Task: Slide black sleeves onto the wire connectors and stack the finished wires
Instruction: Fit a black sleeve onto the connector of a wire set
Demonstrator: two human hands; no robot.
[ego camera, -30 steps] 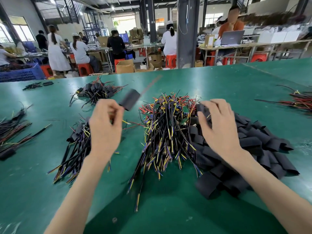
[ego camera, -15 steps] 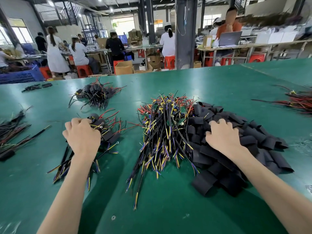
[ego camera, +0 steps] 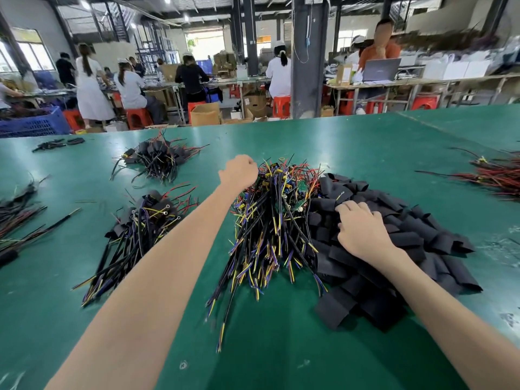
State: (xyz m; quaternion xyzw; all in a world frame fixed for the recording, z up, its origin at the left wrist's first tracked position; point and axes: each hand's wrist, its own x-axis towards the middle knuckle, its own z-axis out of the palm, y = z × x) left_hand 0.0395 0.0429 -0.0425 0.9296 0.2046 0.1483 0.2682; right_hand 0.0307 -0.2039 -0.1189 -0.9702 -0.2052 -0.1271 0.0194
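Observation:
A heap of loose multicoloured wires (ego camera: 270,229) lies in the middle of the green table (ego camera: 281,347). My left hand (ego camera: 239,171) is at the heap's far end, fingers curled round the connector end of a wire. To the right of the heap lies a mound of flat black sleeves (ego camera: 408,243). My right hand (ego camera: 360,232) rests on top of it, fingertips curled and pinching a black sleeve. The stack of finished, sleeved wires (ego camera: 140,226) lies to the left of my left forearm.
A second finished bundle (ego camera: 157,159) sits farther back on the left. More wires lie at the left edge (ego camera: 19,215) and red wires at the right edge (ego camera: 495,175). Beyond the table stand a pillar (ego camera: 309,57), workers on stools, and cardboard boxes.
My left hand laid a sleeved wire on the left stack, then moved right and forward to the far end of the loose wire heap. My right hand stayed on the sleeve mound.

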